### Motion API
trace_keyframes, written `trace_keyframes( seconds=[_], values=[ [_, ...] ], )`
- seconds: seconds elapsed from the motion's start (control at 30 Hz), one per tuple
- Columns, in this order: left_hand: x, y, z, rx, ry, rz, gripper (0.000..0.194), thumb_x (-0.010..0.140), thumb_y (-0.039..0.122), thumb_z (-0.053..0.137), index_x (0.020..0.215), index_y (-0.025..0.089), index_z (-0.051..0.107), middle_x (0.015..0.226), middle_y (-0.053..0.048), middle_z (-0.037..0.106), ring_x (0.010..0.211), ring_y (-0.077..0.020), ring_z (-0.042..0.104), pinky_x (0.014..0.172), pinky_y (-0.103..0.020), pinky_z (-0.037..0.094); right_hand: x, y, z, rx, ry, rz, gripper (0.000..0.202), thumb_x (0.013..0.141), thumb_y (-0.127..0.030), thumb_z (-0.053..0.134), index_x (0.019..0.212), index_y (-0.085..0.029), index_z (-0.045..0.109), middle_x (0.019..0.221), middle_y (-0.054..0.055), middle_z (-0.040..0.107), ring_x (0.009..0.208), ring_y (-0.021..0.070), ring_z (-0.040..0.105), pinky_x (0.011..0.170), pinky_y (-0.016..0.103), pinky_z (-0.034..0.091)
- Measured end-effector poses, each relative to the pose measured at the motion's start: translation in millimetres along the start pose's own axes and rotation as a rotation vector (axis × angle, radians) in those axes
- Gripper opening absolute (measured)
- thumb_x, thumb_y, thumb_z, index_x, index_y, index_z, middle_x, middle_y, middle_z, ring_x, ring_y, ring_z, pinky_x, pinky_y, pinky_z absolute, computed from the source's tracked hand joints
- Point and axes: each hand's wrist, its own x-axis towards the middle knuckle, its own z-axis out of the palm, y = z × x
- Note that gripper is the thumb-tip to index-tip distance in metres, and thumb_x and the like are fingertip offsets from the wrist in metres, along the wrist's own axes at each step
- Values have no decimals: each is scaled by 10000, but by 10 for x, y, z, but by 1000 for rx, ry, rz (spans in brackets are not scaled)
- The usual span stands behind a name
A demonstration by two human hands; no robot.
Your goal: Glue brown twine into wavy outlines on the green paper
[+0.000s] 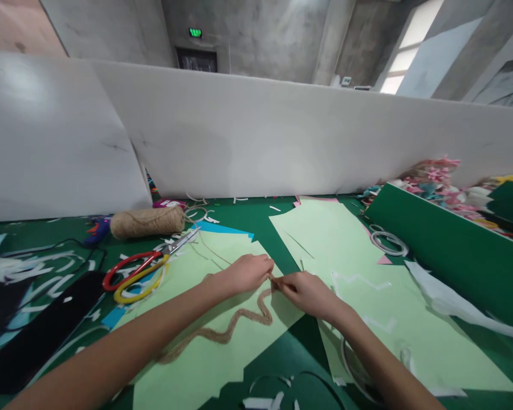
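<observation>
We've got left hand (245,273) and right hand (305,291) pinching the brown cord (225,338) by the right edge of the light green sheet (188,381), neither really closer. It zigzags from our grip toward the near-left edge.

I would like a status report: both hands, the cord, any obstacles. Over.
Left hand, right hand: close together, pinching brown cord. Cord zigzags over light green paper. Scissors lie to the left, apart from both hands.
</observation>
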Motion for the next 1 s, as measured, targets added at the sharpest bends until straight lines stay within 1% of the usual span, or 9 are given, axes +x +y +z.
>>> trace_keyframes(
  seconds=[0.1,0.2,0.37,0.53,0.67,0.77,0.87,0.93,1.0],
  values=[
    [-17,21,-6,-33,-7,-38,135,883,210,425,851,186,555,905,-34,613,833,-178,581,664,-257,408,47,38,4,80,42,12,342,907,-225,356,832,-219,690,839,9,703,692,129,599,575,209,365],
    [-26,53,-30,-58,-16,-92,147,871,208,415,847,180,557,899,-44,613,817,-182,586,659,-261,414,63,39,39,29,77,-29,329,893,-189,366,865,-220,693,858,13,700,740,128,605,607,209,372],
    [20,59,-54,-98,-29,-200,140,846,259,452,804,180,560,863,-49,631,766,-196,593,597,-261,404,62,35,88,-98,64,-62,345,866,-133,405,1022,-260,685,867,10,704,762,125,613,601,202,353],
    [100,11,-58,-147,-74,-275,149,797,313,530,745,185,584,749,-31,654,671,-187,604,508,-236,362,70,60,80,6,36,-68,356,883,-147,378,1004,-255,696,900,5,714,754,124,621,609,196,360],
    [69,-2,-90,-144,-50,-272,133,814,262,504,766,182,598,795,-44,671,741,-206,617,546,-245,378,68,72,84,-39,55,-52,368,854,-123,390,1013,-260,692,910,10,711,776,140,620,608,206,349],
    [-34,-6,-132,-131,-6,-256,153,838,204,452,822,189,604,867,-42,672,813,-203,612,603,-251,396,62,65,99,-93,58,-45,358,844,-106,390,978,-256,686,911,5,706,783,134,618,611,205,341],
    [-153,21,-168,-106,21,-234,164,854,194,434,851,192,599,886,-39,659,824,-197,603,636,-256,406,66,50,124,-157,79,-28,324,856,-132,399,969,-254,677,904,8,702,787,137,616,615,208,334],
    [-211,61,-177,-87,23,-219,167,865,194,432,870,189,599,907,-43,650,825,-195,599,658,-261,416,76,43,144,-199,84,-17,330,858,-156,410,1045,-261,661,893,16,698,781,144,617,607,216,329],
    [-240,101,-169,-70,21,-214,188,875,177,416,876,180,604,923,-52,643,829,-194,597,681,-270,428,88,41,164,-230,73,-14,382,858,-176,420,1174,-275,609,880,23,694,764,152,618,589,225,321]
  ],
)
